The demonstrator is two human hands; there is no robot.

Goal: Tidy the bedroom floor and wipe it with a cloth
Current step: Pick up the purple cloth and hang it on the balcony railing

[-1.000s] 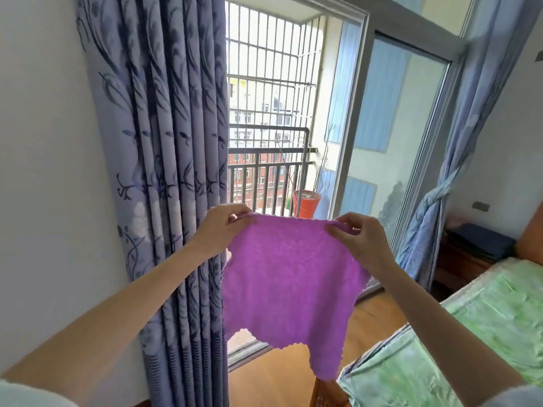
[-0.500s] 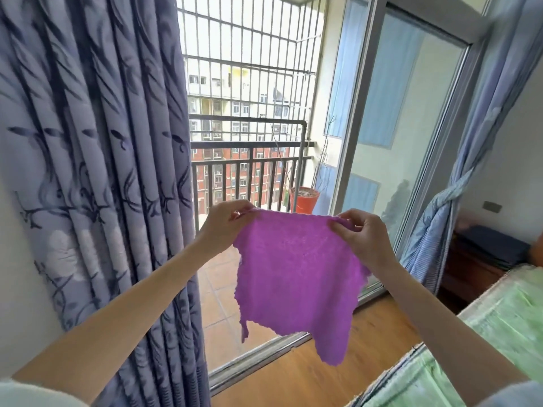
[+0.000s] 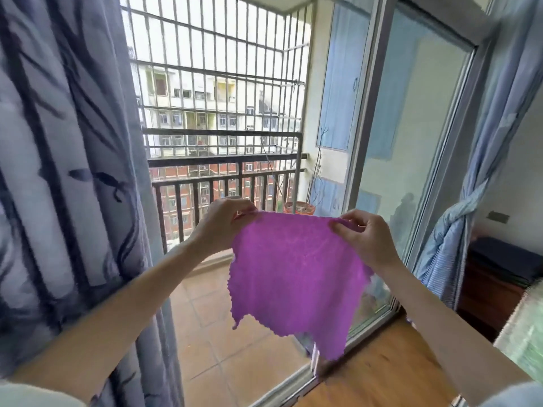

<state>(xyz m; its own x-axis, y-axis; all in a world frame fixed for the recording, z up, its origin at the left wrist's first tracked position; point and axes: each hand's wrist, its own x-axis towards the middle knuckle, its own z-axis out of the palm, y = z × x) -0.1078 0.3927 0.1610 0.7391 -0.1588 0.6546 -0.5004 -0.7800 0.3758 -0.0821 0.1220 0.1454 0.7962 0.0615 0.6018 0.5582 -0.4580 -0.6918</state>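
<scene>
— Two hands up, see; left hand (image 3: 224,223) pinches one top corner of the cloth (image 3: 293,277), right hand (image 3: 363,237) pinches the other.

— Where does the cloth hang?

— Spread flat in the air between them, before the open balcony door; its ragged lower edge dangles above the sill; curtain (image 3: 67,171) to the left, orange pot (image 3: 299,207) just behind, wood floor (image 3: 382,374) below.
</scene>
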